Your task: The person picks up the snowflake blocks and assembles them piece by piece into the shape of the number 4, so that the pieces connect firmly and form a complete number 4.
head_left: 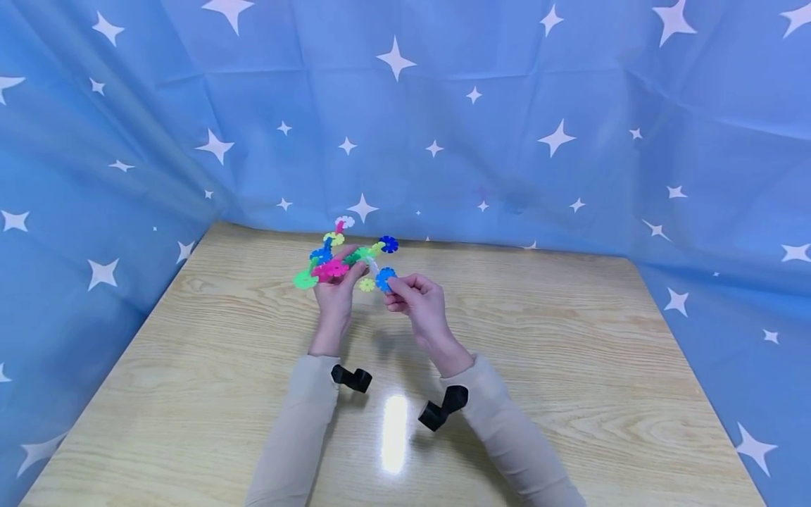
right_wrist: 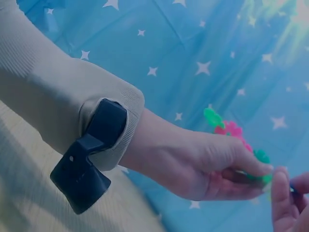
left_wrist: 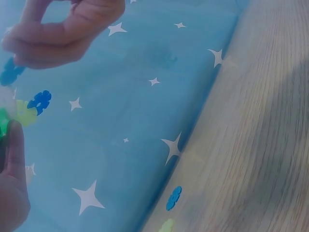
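My left hand (head_left: 336, 303) grips a joined construction of flower-shaped plastic discs (head_left: 331, 270) in pink, green, blue, yellow-green and white. The thumb lies along its near side, and part of the piece is hidden by the palm. Between thumb and forefinger, my right hand (head_left: 423, 304) pinches a blue flower disc (head_left: 384, 279) beside a white disc on the construction. A dark blue disc (left_wrist: 39, 101) sticks out at the far end, joined to a yellow-green one (left_wrist: 26, 113). In the right wrist view both hands nearly meet, fingertips close together.
Beneath the hands is a wood-grain table (head_left: 557, 366), with a bright light reflection near its front. Blue star-patterned cloth (head_left: 481, 105) hangs behind and at both sides. In the left wrist view, another blue disc (left_wrist: 174, 198) and a yellow-green disc (left_wrist: 167, 225) appear against the tabletop.
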Motion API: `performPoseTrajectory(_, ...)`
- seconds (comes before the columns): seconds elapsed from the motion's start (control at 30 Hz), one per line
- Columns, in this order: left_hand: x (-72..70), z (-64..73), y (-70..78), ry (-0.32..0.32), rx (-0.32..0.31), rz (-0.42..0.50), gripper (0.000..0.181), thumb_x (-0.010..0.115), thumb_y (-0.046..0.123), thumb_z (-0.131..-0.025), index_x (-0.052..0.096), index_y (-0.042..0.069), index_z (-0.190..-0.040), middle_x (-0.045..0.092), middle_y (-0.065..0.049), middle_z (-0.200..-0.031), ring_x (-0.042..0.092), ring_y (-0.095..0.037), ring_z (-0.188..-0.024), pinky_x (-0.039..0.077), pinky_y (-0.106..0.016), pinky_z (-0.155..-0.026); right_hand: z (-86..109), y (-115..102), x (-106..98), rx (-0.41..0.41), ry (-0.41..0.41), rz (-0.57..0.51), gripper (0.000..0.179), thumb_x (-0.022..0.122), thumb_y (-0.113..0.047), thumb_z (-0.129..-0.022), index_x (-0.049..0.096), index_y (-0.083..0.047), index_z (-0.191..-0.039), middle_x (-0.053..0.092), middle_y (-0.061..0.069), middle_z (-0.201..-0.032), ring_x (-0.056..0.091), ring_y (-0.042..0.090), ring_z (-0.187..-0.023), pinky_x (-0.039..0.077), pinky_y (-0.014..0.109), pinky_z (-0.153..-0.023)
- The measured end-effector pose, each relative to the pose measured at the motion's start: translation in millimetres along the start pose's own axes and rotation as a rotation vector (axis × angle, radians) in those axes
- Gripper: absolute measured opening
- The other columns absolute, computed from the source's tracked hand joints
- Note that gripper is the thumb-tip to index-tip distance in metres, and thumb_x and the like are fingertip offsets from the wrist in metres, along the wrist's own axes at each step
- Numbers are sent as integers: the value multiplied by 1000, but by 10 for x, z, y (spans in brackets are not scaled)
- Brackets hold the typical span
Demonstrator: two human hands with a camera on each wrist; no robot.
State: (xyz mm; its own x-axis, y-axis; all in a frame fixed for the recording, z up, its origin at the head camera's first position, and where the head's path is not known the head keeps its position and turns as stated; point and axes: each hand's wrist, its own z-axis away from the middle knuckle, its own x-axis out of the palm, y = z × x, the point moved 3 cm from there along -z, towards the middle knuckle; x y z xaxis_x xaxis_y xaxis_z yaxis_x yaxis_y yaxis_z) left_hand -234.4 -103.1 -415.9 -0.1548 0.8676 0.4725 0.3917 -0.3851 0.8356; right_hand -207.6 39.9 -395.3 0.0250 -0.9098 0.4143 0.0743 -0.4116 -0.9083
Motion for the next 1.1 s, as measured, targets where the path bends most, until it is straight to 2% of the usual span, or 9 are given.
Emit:
performPoseTrajectory(0.3,33,17,-2,-11,-21,-37,34,65,-3,-85,57,-13,-116,69,1,-95,68,-11,-78,56,-29,-80,0,36,28,18,42,-71,22,60,4,-88,57,-7,-68,64,3,-60,62,9,-51,54,18,-51)
performPoseTrajectory(0.6,58,26,11,-71,-19,-107,36,63,-2,-87,54,-12,-120,64,-6,-111,66,-9,-84,53,-29,-87,30,80,69,-10,114,-127,20,59,6,-87,57,-5,-71,64,5,-60,63,10,-52,55,18,-51)
performPoseTrajectory(0.67,66,33,13,-65,-20,-82,36,62,-3,-87,54,-12,-120,63,-10,-114,66,-10,-86,53,-29,-87,31,81,64,-15,106,-128,19,59,6,-88,56,-5,-72,64,4,-60,63,10,-52,55,18,-51)
performPoseTrajectory(0.8,101,40,17,-43,-30,2,36,62,-6,-85,55,-9,-120,59,-10,-116,62,-12,-95,53,-28,-87,25,90,42,-27,69,-117,18,59,5,-88,56,-5,-74,65,4,-62,64,10,-54,55,18,-53)
performPoseTrajectory(0.97,165,40,24,-35,-55,143,29,60,-11,-82,61,5,-105,59,-2,-103,61,-14,-93,55,-30,-84,18,122,1,-64,34,-78,15,59,5,-89,55,-4,-78,65,4,-65,65,11,-57,56,19,-56)
performPoseTrajectory(1.03,176,41,14,-26,-75,163,28,60,-12,-81,61,10,-98,62,-1,-97,63,-13,-88,55,-30,-83,15,137,-12,-89,25,-67,14,58,6,-89,55,-3,-79,66,4,-66,65,11,-58,57,20,-57)
performPoseTrajectory(1.1,179,45,5,-23,-98,133,24,62,-10,-81,61,11,-93,65,-1,-91,65,-12,-83,56,-29,-81,11,156,-24,-111,17,-59,11,59,6,-88,56,-2,-81,66,5,-67,66,12,-59,57,20,-58)
